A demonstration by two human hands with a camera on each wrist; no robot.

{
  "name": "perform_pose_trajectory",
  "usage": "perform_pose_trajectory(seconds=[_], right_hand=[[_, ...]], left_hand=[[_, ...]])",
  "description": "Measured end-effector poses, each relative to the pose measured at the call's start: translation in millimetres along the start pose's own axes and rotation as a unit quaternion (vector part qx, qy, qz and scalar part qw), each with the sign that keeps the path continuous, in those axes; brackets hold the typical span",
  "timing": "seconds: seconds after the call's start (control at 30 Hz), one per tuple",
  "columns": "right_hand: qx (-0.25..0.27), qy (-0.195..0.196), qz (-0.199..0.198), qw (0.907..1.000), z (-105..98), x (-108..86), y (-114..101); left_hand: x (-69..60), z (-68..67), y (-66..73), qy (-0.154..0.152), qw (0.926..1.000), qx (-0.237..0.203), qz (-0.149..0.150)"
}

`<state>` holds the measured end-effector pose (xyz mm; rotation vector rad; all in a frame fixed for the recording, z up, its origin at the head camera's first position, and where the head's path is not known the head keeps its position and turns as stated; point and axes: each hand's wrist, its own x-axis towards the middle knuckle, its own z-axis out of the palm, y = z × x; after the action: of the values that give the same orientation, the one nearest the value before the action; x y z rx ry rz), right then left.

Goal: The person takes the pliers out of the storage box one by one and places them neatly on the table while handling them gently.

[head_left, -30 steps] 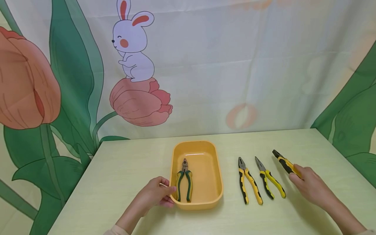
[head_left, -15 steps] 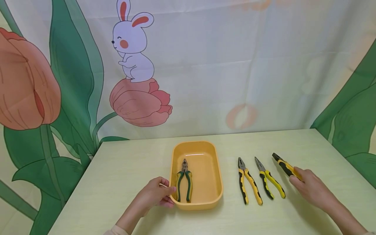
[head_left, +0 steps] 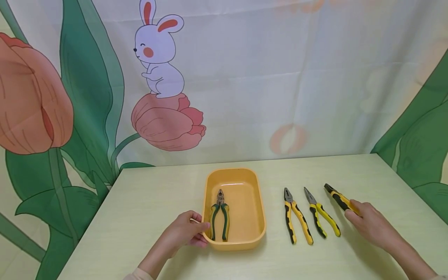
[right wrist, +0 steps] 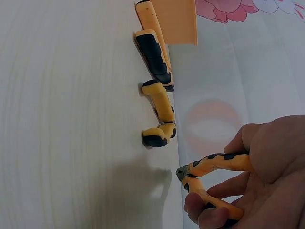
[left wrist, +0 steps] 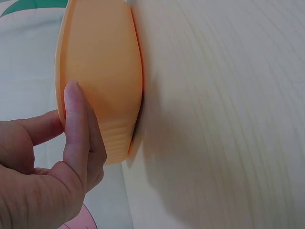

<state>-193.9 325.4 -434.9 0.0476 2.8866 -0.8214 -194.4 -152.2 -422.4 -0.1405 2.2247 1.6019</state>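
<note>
The left hand (head_left: 183, 230) pinches the left rim of an orange tray (head_left: 245, 210); in the left wrist view its thumb and fingers (left wrist: 78, 129) lie on either side of the tray wall (left wrist: 102, 62). Pliers with green and yellow handles (head_left: 224, 221) lie along the tray's left side. At the right, the right hand (head_left: 372, 225) grips yellow-black pliers (head_left: 341, 199) by the handles, head pointing away to the left. The right wrist view shows the handles (right wrist: 219, 162) spread apart within the right hand (right wrist: 271, 176).
Between the tray and the right hand lie yellow-black combination pliers (head_left: 297, 216) and, beside them, long-nose pliers (head_left: 323, 214), both with heads toward the back. A printed curtain (head_left: 245, 77) hangs behind the table's back edge.
The pliers in the right hand have come down slightly toward the table, their head lower in the head view. The left hand and the tray have stayed put.
</note>
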Motion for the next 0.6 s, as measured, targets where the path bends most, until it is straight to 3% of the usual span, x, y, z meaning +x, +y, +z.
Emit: perform_pose_trajectory(seconds=[0.6], right_hand=[[0.008, -0.012, 0.011, 0.9998, 2.0, 4.3, 2.6]], left_hand=[[0.1, -0.8, 0.8, 0.001, 1.0, 0.004, -0.003]])
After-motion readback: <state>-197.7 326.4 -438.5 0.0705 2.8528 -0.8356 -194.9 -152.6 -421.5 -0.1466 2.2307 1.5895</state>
